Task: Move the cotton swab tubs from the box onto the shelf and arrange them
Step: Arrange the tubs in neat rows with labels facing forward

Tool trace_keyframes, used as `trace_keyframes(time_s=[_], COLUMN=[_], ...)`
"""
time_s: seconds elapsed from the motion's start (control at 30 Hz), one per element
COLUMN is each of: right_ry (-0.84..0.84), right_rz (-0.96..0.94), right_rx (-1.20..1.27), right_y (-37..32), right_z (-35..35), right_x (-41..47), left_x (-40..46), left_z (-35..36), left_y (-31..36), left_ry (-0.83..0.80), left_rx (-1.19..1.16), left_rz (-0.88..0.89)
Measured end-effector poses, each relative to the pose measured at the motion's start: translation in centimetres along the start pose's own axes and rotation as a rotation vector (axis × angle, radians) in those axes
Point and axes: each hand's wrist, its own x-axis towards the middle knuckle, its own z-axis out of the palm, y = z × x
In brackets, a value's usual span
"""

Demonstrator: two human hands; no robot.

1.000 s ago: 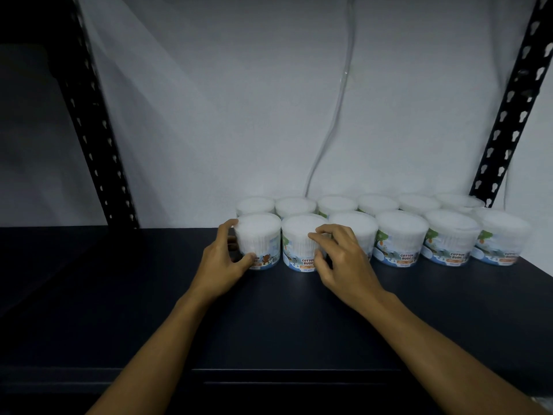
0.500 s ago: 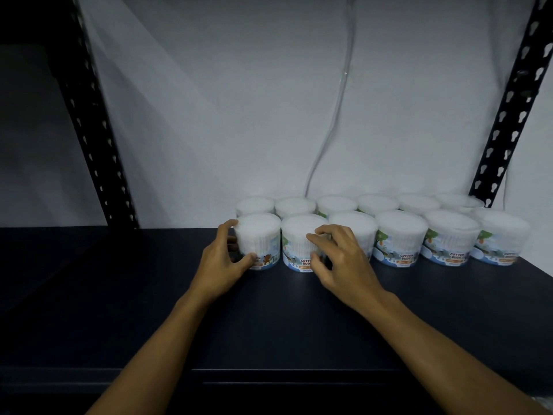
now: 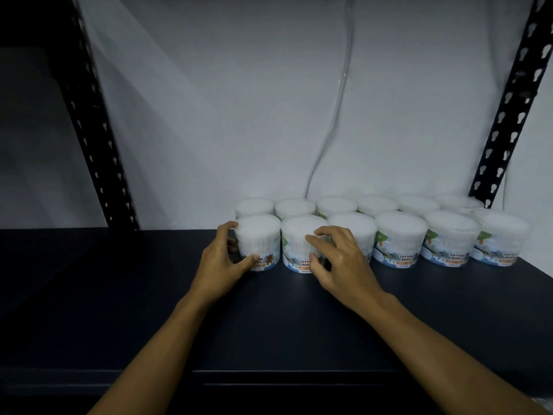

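1. The left hand is staying wrapped around the end tub, a round clear plastic tub of white cotton swabs with a printed label, with thumb low on the front and fingers round its far side; little has shifted in the past second.
2. The right hand is easing its curled fingers slightly on the neighbouring tub, fingertips resting on its lid edge and thumb at the label; this reads as final nudging into line.
3. Twelve such tubs are standing in two rows on the dark flat shelf, stretching away to the right of both hands, so the job looks nearly done.
4. The box is out of view.
5. The black perforated steel upright is standing well left of the left hand; nothing is blocking the hands.
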Motion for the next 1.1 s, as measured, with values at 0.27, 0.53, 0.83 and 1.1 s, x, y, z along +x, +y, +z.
trace_keyframes(time_s=[0.27,0.53,0.83,1.1], right_ry=[0.191,-0.045,-0.274,-0.276], right_rz=[0.077,0.149,0.044,0.167], right_rx=[0.011,-0.101,-0.183,-0.171], right_y=[1.2,5.9,6.0,7.6], right_z=[-1.5,-5.9,-6.9,-10.5], right_x=[0.6,0.7,1.1,2.3], left_x=[-0.5,0.2,2.2,3.4], left_z=[-0.3,1.1,4.1,4.5], left_y=[0.4,4.5,8.2,10.8], left_ry=[0.081,0.116,-0.131,-0.084], left_rx=[0.046,0.505,0.506,0.496], left_rz=[-0.012,0.592,0.434,0.444])
